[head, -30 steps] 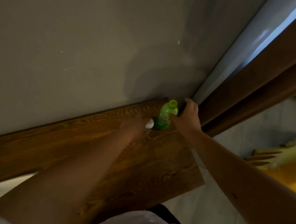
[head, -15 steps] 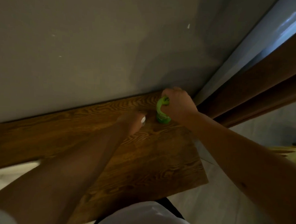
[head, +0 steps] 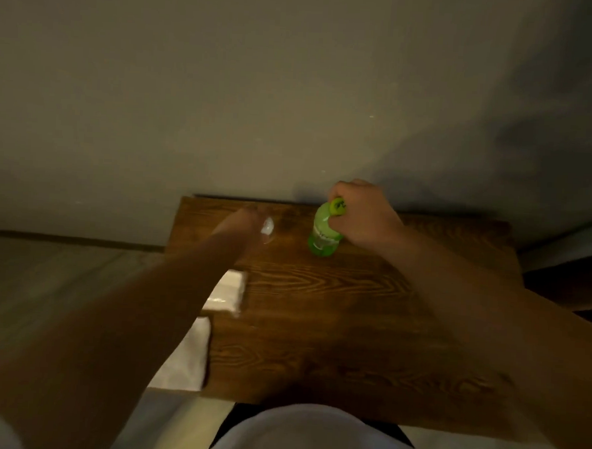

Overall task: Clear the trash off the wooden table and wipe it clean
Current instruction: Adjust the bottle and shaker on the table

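A small green plastic bottle [head: 322, 234] stands near the far edge of the wooden table [head: 334, 315], close to the wall. My right hand [head: 358, 214] is closed around its neck and green cap. My left hand [head: 244, 226] reaches over the far left part of the table, fingers closed on a small clear, whitish piece of trash [head: 267, 228]. What that piece is stays too blurred to tell.
A folded white cloth or paper [head: 227, 294] lies at the table's left edge, partly under my left forearm, and another white piece [head: 186, 359] shows lower left. A grey wall [head: 295, 87] rises right behind the table. Floor lies to the left.
The view has swung so the table sits square in front of me. My right hand went from beside the bottle to gripping its top. My left hand kept its small piece.
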